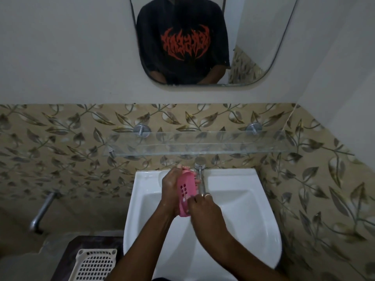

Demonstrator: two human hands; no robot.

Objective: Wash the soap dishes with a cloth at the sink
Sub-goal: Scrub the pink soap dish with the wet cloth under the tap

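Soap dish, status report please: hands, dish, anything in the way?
Left hand grips pink soap dish over sink. Right hand at its lower end; cloth not visible. Tap close beside dish.

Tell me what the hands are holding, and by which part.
Left hand grips the pink soap dish from behind, fingers curled over its edges. Right hand touches its near end; hold unclear.

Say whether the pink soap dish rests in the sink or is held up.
Held up: the left hand grips the pink soap dish on edge above the sink, right hand at its lower end.
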